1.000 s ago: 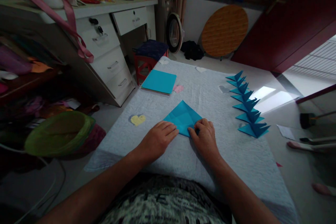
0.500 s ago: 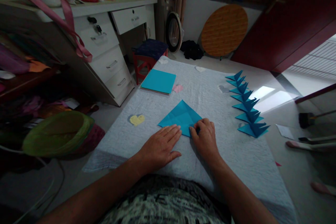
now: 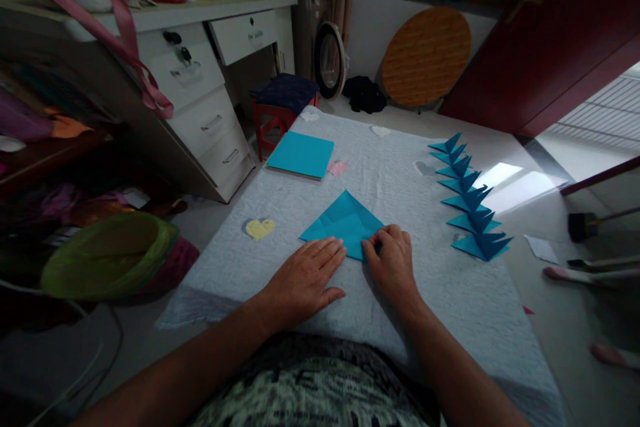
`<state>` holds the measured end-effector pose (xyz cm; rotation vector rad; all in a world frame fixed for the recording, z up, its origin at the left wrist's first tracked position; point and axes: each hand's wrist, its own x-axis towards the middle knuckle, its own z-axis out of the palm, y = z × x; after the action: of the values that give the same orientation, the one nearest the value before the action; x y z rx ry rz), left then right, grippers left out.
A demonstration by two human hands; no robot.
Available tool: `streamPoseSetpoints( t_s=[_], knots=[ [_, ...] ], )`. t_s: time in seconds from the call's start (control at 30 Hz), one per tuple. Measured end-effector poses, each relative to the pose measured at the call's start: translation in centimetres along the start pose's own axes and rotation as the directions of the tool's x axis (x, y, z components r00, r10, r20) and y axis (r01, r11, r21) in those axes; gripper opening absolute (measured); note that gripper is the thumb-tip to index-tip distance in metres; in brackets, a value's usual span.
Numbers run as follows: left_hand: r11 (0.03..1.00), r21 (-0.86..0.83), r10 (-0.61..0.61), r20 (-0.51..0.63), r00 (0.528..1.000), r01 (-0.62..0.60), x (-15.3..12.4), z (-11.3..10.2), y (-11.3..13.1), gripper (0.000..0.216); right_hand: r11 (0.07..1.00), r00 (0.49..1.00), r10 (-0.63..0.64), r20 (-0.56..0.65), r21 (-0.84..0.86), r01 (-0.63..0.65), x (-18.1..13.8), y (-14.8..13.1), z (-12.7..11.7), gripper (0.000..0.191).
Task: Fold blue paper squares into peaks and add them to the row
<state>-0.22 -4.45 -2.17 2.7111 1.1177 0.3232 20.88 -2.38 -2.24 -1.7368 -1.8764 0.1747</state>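
Note:
A blue sheet of origami paper, creased and folded along its near side, lies on the cloth-covered table in front of me. My left hand rests flat on its lower left edge, fingers stretched out and together. At the lower right edge, my right hand has its thumb and curled fingers pinched on the paper. Those fingertips partly hide the paper's right side. Farther back on the left lies a stack of blue paper. Several folded blue paper cranes stand in a row along the table's right side.
The table's grey cloth bears heart patterns. A red stool with a dark cushion stands beyond the far left corner. To the left are a white desk and a green-lined bin. A round wooden tabletop leans on the wall.
Both hands stay in nearly the same place on the blue paper. The whole view has shifted very slightly; nothing else visibly differs.

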Motion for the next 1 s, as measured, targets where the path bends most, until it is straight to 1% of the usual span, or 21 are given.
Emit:
streamPoseSetpoints(
  t_s=[0.17,0.3,0.37,0.47,0.7,1.0],
  knots=[
    [1.0,0.003,-0.012,0.009,1.0,0.012,0.05,-0.09,0.03,0.064,1.0,0.999,0.027,0.028,-0.017,-0.026,0.07,0.07,-0.08,0.014],
    [1.0,0.005,-0.017,0.021,1.0,0.017,0.1,-0.18,0.06,0.065,0.999,0.999,0.036,0.013,-0.01,-0.036,0.06,0.16,-0.14,0.005],
    [1.0,0.004,-0.016,0.022,1.0,0.016,0.14,-0.19,0.07,0.065,0.999,0.999,0.04,0.009,-0.008,-0.04,0.03,0.19,-0.17,0.003],
    [1.0,0.01,-0.022,0.019,1.0,0.022,0.17,-0.17,0.06,0.064,0.999,0.999,0.045,0.011,-0.007,-0.045,-0.03,0.19,-0.21,0.004],
    [0.999,0.032,-0.026,0.063,0.998,0.024,0.15,-0.37,0.05,0.064,1.0,1.0,0.025,-0.007,-0.014,-0.025,-0.21,0.29,-0.05,0.008],
    [0.999,0.036,-0.024,0.091,0.996,0.021,0.13,-0.34,-0.09,0.066,0.997,1.0,0.019,0.021,-0.069,-0.017,-0.63,0.09,-0.19,0.017]
  ],
)
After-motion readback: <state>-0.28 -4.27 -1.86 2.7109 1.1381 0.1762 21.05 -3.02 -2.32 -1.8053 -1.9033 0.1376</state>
